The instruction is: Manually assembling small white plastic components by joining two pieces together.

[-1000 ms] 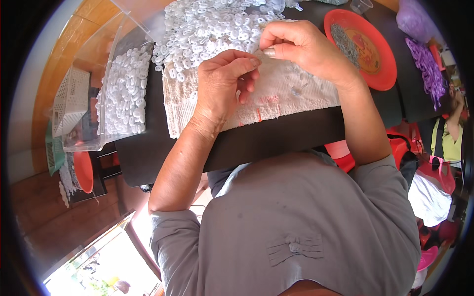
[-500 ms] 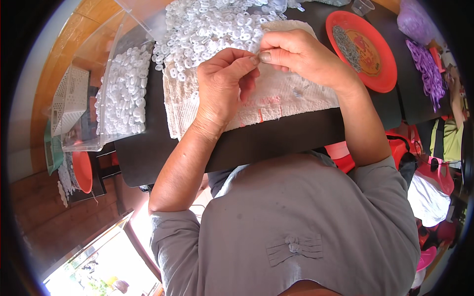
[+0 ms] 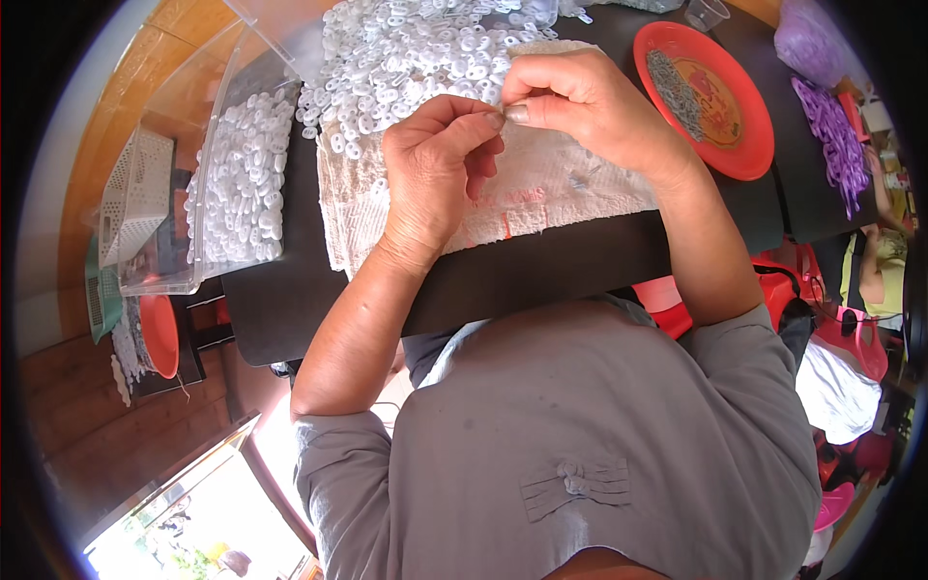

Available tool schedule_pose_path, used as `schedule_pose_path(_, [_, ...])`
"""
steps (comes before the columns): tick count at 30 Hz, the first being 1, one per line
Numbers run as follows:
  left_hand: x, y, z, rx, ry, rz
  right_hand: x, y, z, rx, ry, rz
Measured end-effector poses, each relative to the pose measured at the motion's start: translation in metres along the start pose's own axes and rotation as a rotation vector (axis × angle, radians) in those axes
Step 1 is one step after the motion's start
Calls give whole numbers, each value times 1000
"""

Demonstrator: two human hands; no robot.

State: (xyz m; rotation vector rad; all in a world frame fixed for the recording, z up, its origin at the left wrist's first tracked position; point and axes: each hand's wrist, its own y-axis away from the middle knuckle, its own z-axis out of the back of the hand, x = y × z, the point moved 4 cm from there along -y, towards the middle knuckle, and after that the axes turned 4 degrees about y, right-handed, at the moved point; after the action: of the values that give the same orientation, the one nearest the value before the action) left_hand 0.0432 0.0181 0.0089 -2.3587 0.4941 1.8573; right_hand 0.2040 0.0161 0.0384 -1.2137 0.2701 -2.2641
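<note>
Over a pale towel (image 3: 541, 184) on the dark table, my two hands meet fingertip to fingertip. My left hand (image 3: 440, 155) is closed, thumb pressed on the forefinger. Its other fingers are curled in. My right hand (image 3: 570, 101) pinches with thumb and forefinger right beside it. Whatever sits between the fingertips is too small and too covered to make out. Beyond the hands spreads a heap of small white oval plastic pieces with holes (image 3: 416, 58), reaching onto the towel's far edge. A few tiny grey metal bits (image 3: 580, 181) lie on the towel near my right wrist.
A clear plastic box (image 3: 208, 275) with more white pieces stands at the left. To the right are a red plate (image 3: 754, 159) holding small grey metal parts, a clear cup (image 3: 707, 14) and a purple bundle (image 3: 833, 145). Another person's arm (image 3: 873, 271) shows at the far right.
Both hands keep the same pinch at nearly the same spot. The view has shifted very slightly. At the far right the other person's arm has moved.
</note>
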Motion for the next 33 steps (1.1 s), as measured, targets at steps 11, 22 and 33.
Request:
schedule_pose_path(11, [4,-2,1,54,114,101,1,0,2,29,-7,-51])
schedule_pose_path(22, [-1,4,0,25,-148,-188,-5,4,1,107,-225,-247])
schedule_pose_path(33, [-2,5,0,66,-420,-467,-3,3,2,162,-305,-318])
